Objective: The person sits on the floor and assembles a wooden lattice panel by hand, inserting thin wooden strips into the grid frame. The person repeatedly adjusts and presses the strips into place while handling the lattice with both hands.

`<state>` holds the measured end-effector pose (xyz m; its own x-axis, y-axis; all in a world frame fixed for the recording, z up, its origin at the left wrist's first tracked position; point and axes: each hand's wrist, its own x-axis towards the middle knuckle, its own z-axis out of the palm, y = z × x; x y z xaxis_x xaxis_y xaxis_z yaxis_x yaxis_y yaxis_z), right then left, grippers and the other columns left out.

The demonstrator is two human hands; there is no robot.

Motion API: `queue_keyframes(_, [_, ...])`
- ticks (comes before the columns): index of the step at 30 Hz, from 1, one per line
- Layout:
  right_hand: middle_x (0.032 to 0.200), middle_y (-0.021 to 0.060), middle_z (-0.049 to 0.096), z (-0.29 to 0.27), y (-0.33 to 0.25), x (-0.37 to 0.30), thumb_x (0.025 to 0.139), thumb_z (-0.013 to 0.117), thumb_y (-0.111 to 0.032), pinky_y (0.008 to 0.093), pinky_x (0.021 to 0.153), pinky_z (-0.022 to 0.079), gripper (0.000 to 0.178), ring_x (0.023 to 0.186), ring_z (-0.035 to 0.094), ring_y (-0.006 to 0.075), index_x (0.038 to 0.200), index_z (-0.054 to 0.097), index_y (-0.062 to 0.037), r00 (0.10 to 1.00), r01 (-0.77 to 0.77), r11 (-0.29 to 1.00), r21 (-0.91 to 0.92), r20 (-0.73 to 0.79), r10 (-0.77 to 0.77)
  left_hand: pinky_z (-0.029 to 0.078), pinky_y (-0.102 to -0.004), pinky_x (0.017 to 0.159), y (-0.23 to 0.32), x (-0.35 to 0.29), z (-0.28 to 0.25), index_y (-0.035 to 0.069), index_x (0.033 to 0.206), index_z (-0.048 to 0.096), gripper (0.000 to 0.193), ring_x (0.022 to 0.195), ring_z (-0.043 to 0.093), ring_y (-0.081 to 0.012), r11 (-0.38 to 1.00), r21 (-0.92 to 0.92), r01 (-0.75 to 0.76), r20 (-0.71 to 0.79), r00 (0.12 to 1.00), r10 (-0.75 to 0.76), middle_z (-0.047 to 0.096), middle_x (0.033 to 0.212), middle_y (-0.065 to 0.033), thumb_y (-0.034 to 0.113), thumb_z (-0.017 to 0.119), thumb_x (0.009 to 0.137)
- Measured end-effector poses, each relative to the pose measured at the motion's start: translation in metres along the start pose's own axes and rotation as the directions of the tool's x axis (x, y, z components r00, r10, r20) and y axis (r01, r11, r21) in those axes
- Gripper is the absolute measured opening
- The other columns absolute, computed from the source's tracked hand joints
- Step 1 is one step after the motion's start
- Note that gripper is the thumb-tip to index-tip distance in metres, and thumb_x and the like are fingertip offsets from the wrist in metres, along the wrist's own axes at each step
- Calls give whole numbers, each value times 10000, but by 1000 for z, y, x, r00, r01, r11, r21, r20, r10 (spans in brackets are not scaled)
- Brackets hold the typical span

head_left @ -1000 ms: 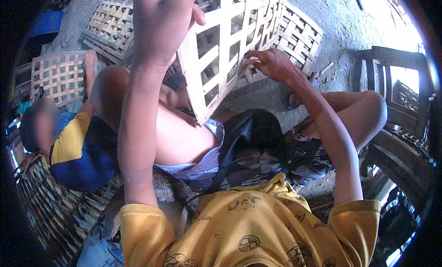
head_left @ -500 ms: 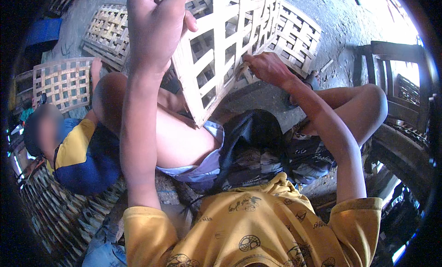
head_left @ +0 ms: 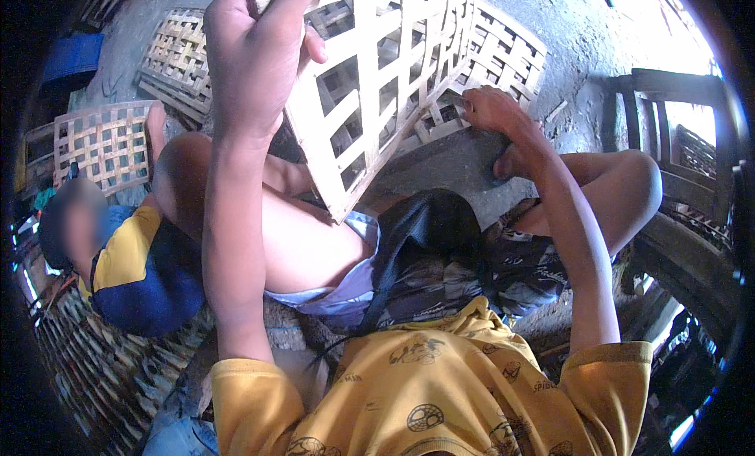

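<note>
1. The left hand was closed around the upper left border of a pale woven panel, its thumb lying over the near face.
2. That panel stood tilted in front of the person, between the two hands, its lowest corner above the left thigh; whether corner and leg touched could not be told.
3. The right hand was just beside the panel's lower right edge, apart from it, with its fingers bent. Whether those fingers pinched anything small could not be told.
4. Behind the right hand, a second woven panel lay on the grey floor.
5. The person's mustard shirt carried dark printed drawings, round web-patterned emblems and small block lettering, partly lost in folds.
6. The dark shorts bore pale script-like lettering, broken up by creases.
7. At the left, a co-worker in a yellow and navy top had one hand at the edge of another lattice panel.
8. A stack of panels lay beyond, near a blue object.
</note>
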<state>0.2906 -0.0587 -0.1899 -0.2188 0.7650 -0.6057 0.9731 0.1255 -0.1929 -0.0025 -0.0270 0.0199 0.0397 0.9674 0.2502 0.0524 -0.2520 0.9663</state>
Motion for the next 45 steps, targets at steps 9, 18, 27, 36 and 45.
queue_keyframes(9, [1164,272,682,42,34,34,1053,404,-390,558,976,477,441,1117,644,441,1157,616,-18,974,-140,976,166,-155,166,481,-183,399,3,5,2,-14,996,665,156,545,579,-67,998,54,-24,55,998,21,729,995,-155,117,586,970])
queue_keyframes(18, [1111,257,712,-3,24,32,962,510,-397,538,935,538,449,1056,690,432,1061,715,-10,920,-161,962,219,-320,227,436,-172,505,2,26,-23,48,1211,638,259,812,622,-11,986,-153,59,193,981,-29,744,1153,-102,213,628,1013])
queue_keyframes(27, [1005,308,718,-61,13,-19,903,597,-361,541,871,552,435,960,704,476,1010,737,37,872,-180,937,299,-393,293,373,-171,481,26,21,-39,-11,1415,490,413,834,636,-40,988,-126,-91,-26,996,88,723,1173,-112,175,552,1051])
queue_keyframes(36, [746,208,674,-118,22,-97,1002,471,-555,483,720,489,648,723,644,295,928,687,51,612,-25,758,652,-589,528,566,-334,740,-9,-43,22,26,1091,709,162,887,737,-205,942,133,-308,500,841,204,743,1027,-167,98,629,970])
queue_keyframes(45, [687,151,688,-99,26,-84,839,661,-534,422,664,519,577,671,675,243,861,765,33,829,-38,717,696,-379,411,575,-412,948,-26,-117,69,33,1512,457,744,1164,639,-350,825,171,-539,770,596,230,656,1178,-184,111,705,814])
